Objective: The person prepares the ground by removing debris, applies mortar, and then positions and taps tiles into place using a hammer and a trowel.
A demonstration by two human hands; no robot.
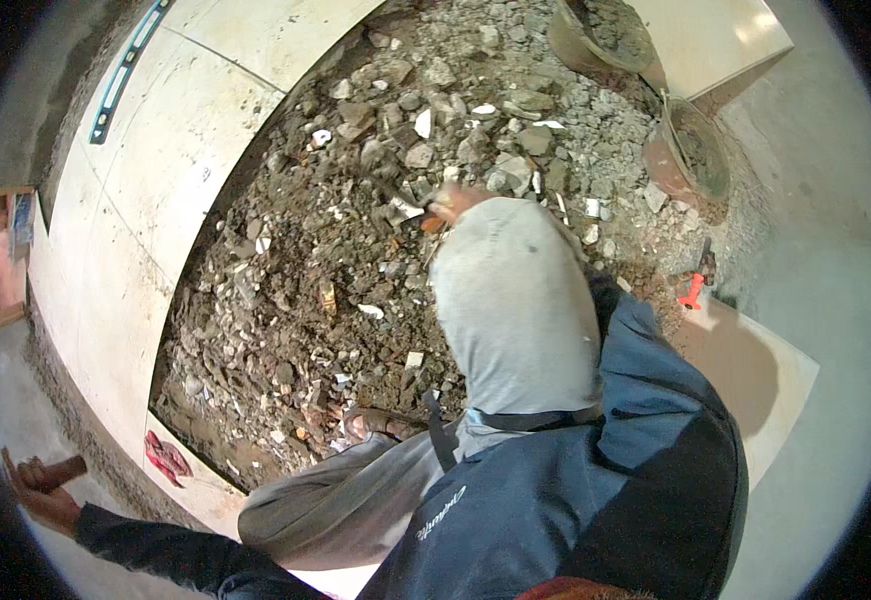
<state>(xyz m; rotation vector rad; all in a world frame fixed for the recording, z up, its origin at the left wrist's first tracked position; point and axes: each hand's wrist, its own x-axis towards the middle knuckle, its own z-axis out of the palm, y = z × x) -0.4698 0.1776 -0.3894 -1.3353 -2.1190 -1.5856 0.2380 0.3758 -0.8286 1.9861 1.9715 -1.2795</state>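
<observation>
Item: rubble bed [376, 250], loose stone and mortar.
Right hand [453, 203]: reaching far forward into the rubble, grip hidden, cannot tell.
Left hand [41, 490]: out to the side, clenched on a wooden handle [56, 470].
Risk: footing likely to slip on shifting rubble; sharp shards beside the right hand may cut.

Wooden handle [56, 470]: a short brown cylindrical piece, gripped at one end by the left hand [41, 495], its free end pointing toward 3 o'clock. It sits at 8 o'clock in the head view, just beside the edge of the pale tiled floor; its far end is hidden inside the closed fingers, so the tool type cannot be determined
</observation>
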